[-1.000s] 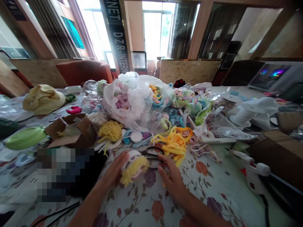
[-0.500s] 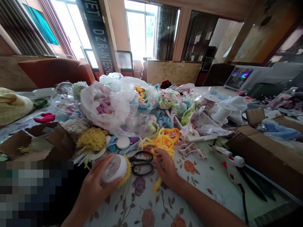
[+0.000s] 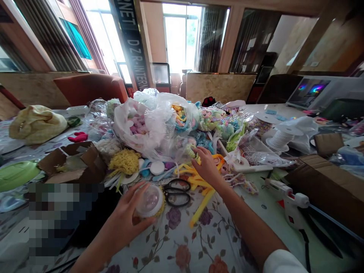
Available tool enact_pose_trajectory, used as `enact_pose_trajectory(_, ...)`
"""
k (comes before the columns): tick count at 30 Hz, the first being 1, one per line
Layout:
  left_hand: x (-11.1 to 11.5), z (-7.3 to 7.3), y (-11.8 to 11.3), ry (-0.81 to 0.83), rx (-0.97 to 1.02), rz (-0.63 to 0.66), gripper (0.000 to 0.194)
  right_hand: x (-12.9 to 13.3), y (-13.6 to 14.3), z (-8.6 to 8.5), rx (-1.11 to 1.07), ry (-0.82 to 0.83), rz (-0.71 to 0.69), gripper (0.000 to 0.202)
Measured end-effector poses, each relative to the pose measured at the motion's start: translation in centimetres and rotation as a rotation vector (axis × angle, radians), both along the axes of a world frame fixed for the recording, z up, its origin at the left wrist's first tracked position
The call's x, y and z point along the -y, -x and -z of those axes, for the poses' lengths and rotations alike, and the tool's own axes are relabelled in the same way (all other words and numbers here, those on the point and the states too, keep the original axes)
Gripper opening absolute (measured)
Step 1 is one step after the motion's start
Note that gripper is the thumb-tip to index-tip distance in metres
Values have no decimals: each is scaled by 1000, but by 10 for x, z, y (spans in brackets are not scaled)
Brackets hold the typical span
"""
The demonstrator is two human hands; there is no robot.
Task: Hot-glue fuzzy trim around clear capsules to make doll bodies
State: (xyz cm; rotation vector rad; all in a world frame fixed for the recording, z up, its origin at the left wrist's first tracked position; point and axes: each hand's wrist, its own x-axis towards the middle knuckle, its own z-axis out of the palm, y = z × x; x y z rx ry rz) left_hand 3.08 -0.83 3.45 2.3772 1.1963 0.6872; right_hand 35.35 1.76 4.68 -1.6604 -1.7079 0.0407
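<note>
My left hand (image 3: 127, 212) curves loosely around a round, clear-domed piece (image 3: 149, 201) with a white rim and fuzzy yellow edging, which rests on the flowered tablecloth. Its fingers and thumb are spread apart at the left side of the piece. Black-handled scissors (image 3: 178, 192) lie just right of it, their blades hidden. My right hand (image 3: 207, 167) is open over a heap of yellow-orange fuzzy strips (image 3: 196, 182), its fingertips near the plastic-wrapped plush items (image 3: 190, 147). One yellow strip (image 3: 202, 208) stretches toward me across the cloth.
Plastic bags (image 3: 156, 125) of plush pieces are piled mid-table. A cardboard box (image 3: 74, 163) and a yellow fuzzy bundle (image 3: 125, 163) stand left. To the right are a white glue gun (image 3: 290, 204), a larger cardboard box (image 3: 327, 185) and a white spool (image 3: 278, 140).
My right hand has moved up and away from me, toward the pile. The domed piece now lies flatter, and my left fingers have loosened around it. The view has turned left.
</note>
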Motion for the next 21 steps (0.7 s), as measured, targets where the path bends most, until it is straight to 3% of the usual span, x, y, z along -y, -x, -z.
enact_pose_trajectory(3, -15, -34, -16, -55, -105, 88, 54, -25, -2, -8, 58, 123, -47, 52)
enact_pose_trajectory(6, -42, -66, -54, -116, -111, 300, 44, -39, -2, -19, 106, 271, -88, 51)
enact_pose_trajectory(9, -78, -77, -98, -209, -227, 438, 38, -43, -7, -27, 140, 381, -105, 46)
enact_pose_trajectory(11, -104, -73, -121, -297, -491, 466, 54, -43, -14, -29, 164, 443, -119, 43)
enact_pose_trajectory(13, -129, -67, -136, -443, -673, 446, 70, -43, -22, -28, 190, 499, -133, 40)
enact_pose_trajectory(16, -161, -70, -149, -611, -765, 406, 46, -47, -33, -24, 224, 566, -129, 31)
enact_pose_trajectory(18, -181, -83, -151, -644, -754, 331, 27, -50, -37, -23, 245, 611, -102, 25)
enact_pose_trajectory(21, -209, -112, -146, -643, -731, 103, 19, -54, -42, -23, 269, 674, -43, 23)
